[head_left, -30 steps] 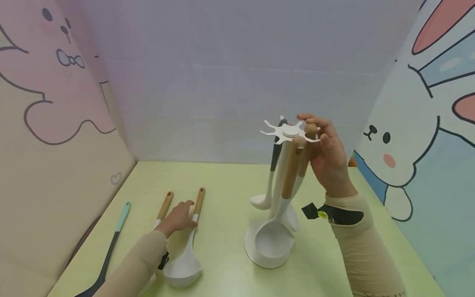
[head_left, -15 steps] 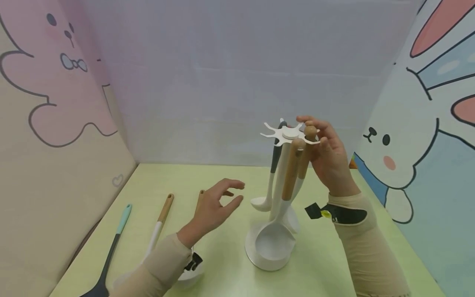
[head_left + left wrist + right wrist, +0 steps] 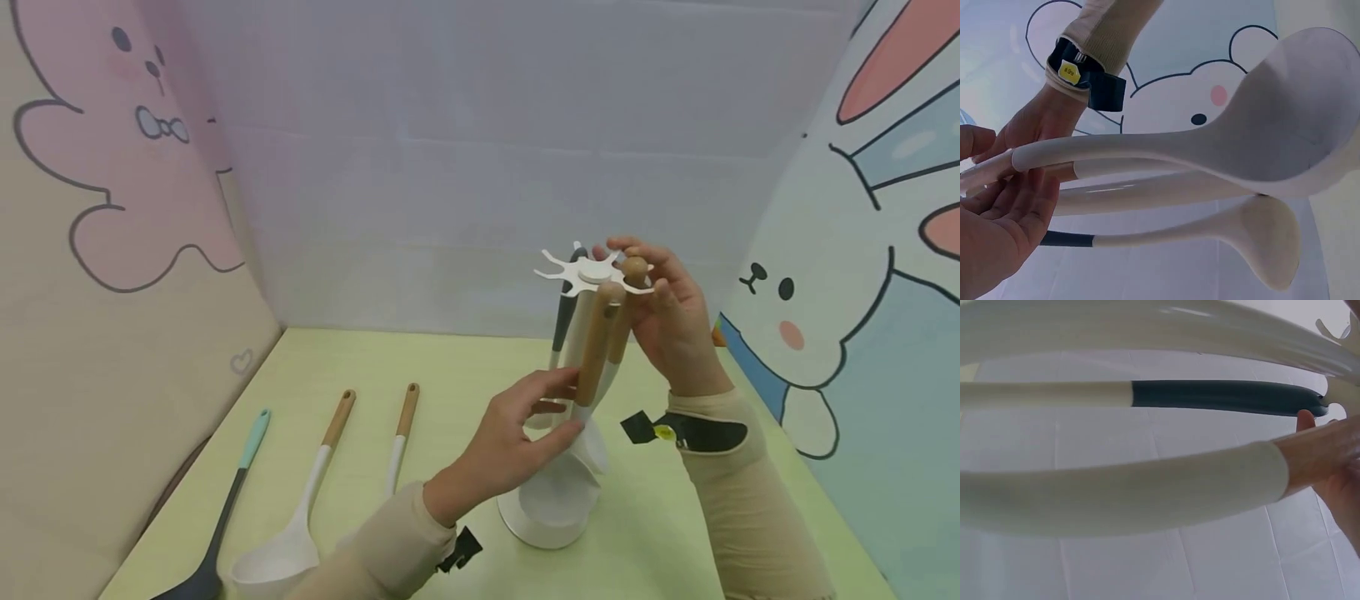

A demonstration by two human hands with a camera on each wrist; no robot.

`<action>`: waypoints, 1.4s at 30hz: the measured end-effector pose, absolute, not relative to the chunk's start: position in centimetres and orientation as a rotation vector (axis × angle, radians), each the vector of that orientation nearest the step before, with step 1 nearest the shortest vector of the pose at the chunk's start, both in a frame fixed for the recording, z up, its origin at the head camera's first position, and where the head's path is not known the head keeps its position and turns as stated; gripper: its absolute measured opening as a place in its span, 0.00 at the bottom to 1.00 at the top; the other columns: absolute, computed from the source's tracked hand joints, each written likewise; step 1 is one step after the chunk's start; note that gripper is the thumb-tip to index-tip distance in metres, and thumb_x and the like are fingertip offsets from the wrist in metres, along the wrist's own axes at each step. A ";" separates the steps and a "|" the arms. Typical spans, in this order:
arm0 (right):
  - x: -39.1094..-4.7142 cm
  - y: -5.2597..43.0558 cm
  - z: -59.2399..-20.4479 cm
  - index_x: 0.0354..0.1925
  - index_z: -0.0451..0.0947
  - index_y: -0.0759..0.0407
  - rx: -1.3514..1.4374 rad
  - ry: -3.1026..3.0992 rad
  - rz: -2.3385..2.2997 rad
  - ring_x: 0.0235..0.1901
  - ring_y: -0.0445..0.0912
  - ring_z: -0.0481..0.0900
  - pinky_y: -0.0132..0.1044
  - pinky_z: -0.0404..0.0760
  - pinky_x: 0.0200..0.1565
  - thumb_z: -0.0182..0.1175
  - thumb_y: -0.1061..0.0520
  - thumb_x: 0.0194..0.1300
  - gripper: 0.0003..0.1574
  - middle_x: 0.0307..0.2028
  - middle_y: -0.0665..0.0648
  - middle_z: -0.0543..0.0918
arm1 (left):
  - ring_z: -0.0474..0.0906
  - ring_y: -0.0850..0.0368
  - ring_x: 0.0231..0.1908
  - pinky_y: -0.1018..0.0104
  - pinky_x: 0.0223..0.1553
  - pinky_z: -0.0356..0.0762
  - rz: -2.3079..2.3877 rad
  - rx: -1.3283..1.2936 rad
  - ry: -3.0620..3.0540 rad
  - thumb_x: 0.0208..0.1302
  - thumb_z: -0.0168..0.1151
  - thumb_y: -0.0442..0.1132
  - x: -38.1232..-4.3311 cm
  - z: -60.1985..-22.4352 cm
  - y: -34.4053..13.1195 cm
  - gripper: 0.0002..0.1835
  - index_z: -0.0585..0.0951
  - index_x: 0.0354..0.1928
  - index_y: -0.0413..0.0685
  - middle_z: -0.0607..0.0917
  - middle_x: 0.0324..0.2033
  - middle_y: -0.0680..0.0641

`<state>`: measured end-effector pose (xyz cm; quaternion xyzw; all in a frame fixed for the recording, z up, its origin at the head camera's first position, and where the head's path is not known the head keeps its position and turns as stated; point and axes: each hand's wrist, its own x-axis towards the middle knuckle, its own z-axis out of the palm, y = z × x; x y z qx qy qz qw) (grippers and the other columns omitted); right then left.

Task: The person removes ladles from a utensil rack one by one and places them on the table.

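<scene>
A white utensil rack (image 3: 595,272) with a hooked top and round base stands right of centre. A white ladle (image 3: 1300,115) with a wooden handle hangs at its front. My left hand (image 3: 510,433) is at the lower part of this handle, fingers to its left and thumb extended near the white neck. My right hand (image 3: 675,325) is raised at the rack's top, thumb and fingers around a second wooden-handled utensil (image 3: 634,270), whose white neck (image 3: 1210,487) fills the right wrist view. Behind hangs a smaller white ladle (image 3: 1266,244) with a dark handle.
On the left of the pale green table (image 3: 480,354) lie a teal-handled dark utensil (image 3: 255,433), a white ladle (image 3: 285,554) with a wooden handle, and another wooden-handled utensil (image 3: 408,408), partly hidden by the left sleeve. Cartoon-printed walls (image 3: 810,308) enclose the sides.
My left hand has left the utensil lying on the table and moved right and up to the hanging ladle's handle. The right hand stays at the rack's top.
</scene>
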<state>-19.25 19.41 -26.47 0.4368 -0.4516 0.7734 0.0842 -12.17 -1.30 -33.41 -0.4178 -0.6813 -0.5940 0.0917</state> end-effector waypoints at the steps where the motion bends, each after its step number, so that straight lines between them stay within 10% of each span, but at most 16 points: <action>1: -19.2 19.5 -26.5 0.56 0.77 0.62 1.299 -1.348 2.310 0.65 0.54 0.72 0.46 0.71 0.63 0.65 0.49 0.68 0.25 0.60 0.61 0.73 | 0.79 0.49 0.55 0.61 0.53 0.80 -1.780 -1.235 -2.023 0.65 0.62 0.26 -12.1 -33.4 -1.1 0.26 0.71 0.65 0.33 0.79 0.57 0.36; 42: -17.5 19.6 -26.3 0.52 0.80 0.64 1.070 -1.419 2.193 0.62 0.53 0.75 0.43 0.74 0.61 0.71 0.49 0.60 0.27 0.57 0.59 0.74 | 0.86 0.50 0.41 0.67 0.44 0.83 -1.758 -1.130 -2.038 0.70 0.59 0.28 -12.4 -33.8 0.0 0.16 0.77 0.57 0.31 0.87 0.43 0.38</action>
